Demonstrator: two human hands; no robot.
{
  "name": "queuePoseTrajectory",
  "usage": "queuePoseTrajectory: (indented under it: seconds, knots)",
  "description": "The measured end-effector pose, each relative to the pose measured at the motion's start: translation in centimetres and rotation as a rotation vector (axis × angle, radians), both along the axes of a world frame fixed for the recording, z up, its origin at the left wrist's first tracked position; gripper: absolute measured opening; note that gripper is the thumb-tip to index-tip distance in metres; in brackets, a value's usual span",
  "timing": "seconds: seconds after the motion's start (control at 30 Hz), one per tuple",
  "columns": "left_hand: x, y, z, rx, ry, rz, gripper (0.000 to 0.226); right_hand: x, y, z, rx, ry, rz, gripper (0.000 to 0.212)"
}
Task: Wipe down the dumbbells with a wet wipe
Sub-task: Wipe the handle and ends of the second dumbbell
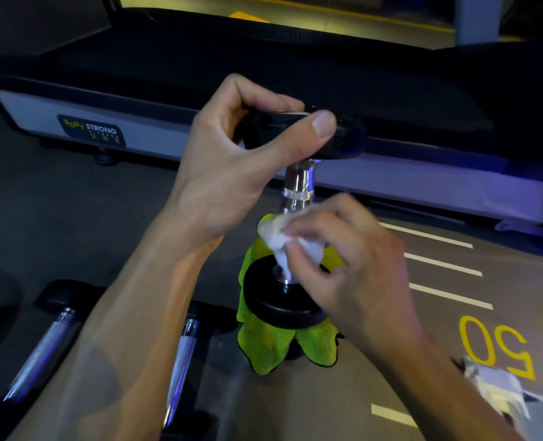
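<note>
fingers of the left hand [232, 160] curl over the rim of the upper black round weight plate [343, 138], thumb laid flat across its edge, so this hand grips the top of the upright black-and-chrome dumbbell [299, 186] just above the middle of the frame. fingers of the right hand [356, 259] pinch a crumpled white wet wipe [279, 237] and press it against the lower part of the chrome handle, right of centre; the wipe sits between the fingertips and the bar, with its tail hanging down to the lower black plate [276, 310].

going left to right: in the lower left, two more dumbbells with chrome handles [47, 348] lie on the dark floor, apart from both hands. at the centre, the held dumbbell stands on end on a lime-green microfibre cloth [264, 348], which spreads out under the lower plate. at the lower right edge lies a blurred white packet, which i cannot identify.

the dumbbell looks heavy and rigid, top-heavy when stood like this, so i judge the grip on the upper plate is what keeps it from tipping. smooth chrome is likely slick when wet; the knurled band should give better purchase. the wipe is soft and limp and will bunch, so it needs fingers wrapped round the bar.
</note>
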State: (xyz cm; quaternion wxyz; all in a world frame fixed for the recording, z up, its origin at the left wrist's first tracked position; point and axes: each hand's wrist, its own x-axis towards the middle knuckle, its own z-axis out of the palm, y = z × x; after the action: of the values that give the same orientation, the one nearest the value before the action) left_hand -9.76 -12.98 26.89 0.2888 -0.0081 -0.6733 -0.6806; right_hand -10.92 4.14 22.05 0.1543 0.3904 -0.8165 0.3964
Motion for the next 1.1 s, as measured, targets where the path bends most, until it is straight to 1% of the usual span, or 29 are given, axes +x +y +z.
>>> queuePoseTrajectory:
  seconds: [0.07, 0.13, 0.17, 0.2, 0.27, 0.33, 0.43, 0.53, 0.63, 0.73, 0.77, 0.8, 0.9, 0.93, 0.97, 1.0, 1.1]
  knots:
    - [-0.1, -0.3, -0.1, 0.023, 0.008, -0.002, 0.034, 0.9, 0.7, -1.1, 0.089, -0.127, 0.025, 0.009]
    - [0.0, -0.6, -0.2, 0.037, 0.017, -0.014, 0.034, 0.8, 1.4, -1.1, 0.093, -0.317, 0.015, 0.005]
    - [0.1, -0.7, -0.2, 0.037, 0.017, -0.025, 0.033, 0.4, 1.6, -0.8, 0.092, -0.395, -0.005, 0.007]
    - [0.1, -0.7, -0.2, 0.040, 0.015, -0.049, 0.032, 0.1, 1.8, -0.6, 0.109, -0.432, -0.023, 0.011]
    - [0.2, -0.6, -0.3, 0.074, 0.015, -0.109, 0.030, 0.1, 1.4, -0.2, 0.145, -0.430, -0.022, 0.016]
    - [0.1, -0.7, -0.5, 0.117, 0.028, -0.139, 0.028, 1.0, 0.6, -0.4, 0.102, -0.415, 0.014, 0.016]
    - [0.0, -1.0, -0.6, 0.144, 0.029, -0.131, 0.027, 1.7, 0.8, -1.7, 0.025, -0.418, 0.030, 0.014]
    - [0.3, -1.4, -0.8, 0.165, 0.027, -0.103, 0.028, 0.6, 1.9, -2.2, -0.025, -0.467, -0.089, 0.021]
    - [0.6, -1.9, -1.0, 0.172, 0.026, -0.075, 0.028, -0.1, 2.2, -1.7, -0.108, -0.573, -0.170, 0.032]
    - [0.8, -2.1, -1.1, 0.174, 0.028, -0.073, 0.027, -1.1, 2.3, -0.9, -0.069, -0.525, -0.254, 0.040]
    - [0.9, -2.1, -1.1, 0.167, 0.029, -0.077, 0.028, -1.6, 2.3, -0.5, -0.055, -0.545, -0.264, 0.043]
    - [1.0, -2.0, -1.0, 0.158, 0.032, -0.082, 0.028, -2.0, 2.3, -0.2, -0.084, -0.627, -0.256, 0.046]
    - [1.2, -1.7, -0.8, 0.133, 0.041, -0.086, 0.028, -2.9, 2.7, 1.0, -0.223, -1.083, -0.083, 0.043]
    - [1.2, -1.6, -0.8, 0.125, 0.041, -0.083, 0.028, -3.2, 3.0, 1.3, -0.215, -1.160, -0.029, 0.041]
    - [1.2, -1.5, -0.7, 0.118, 0.040, -0.081, 0.028, -3.4, 3.3, 1.5, -0.195, -1.184, -0.002, 0.037]
    - [1.2, -1.4, -0.7, 0.113, 0.039, -0.078, 0.029, -3.8, 3.6, 1.6, -0.169, -1.169, -0.007, 0.031]
    - [1.3, -1.3, -0.7, 0.102, 0.039, -0.071, 0.029, -4.9, 3.7, 1.7, -0.101, -0.945, -0.148, 0.010]
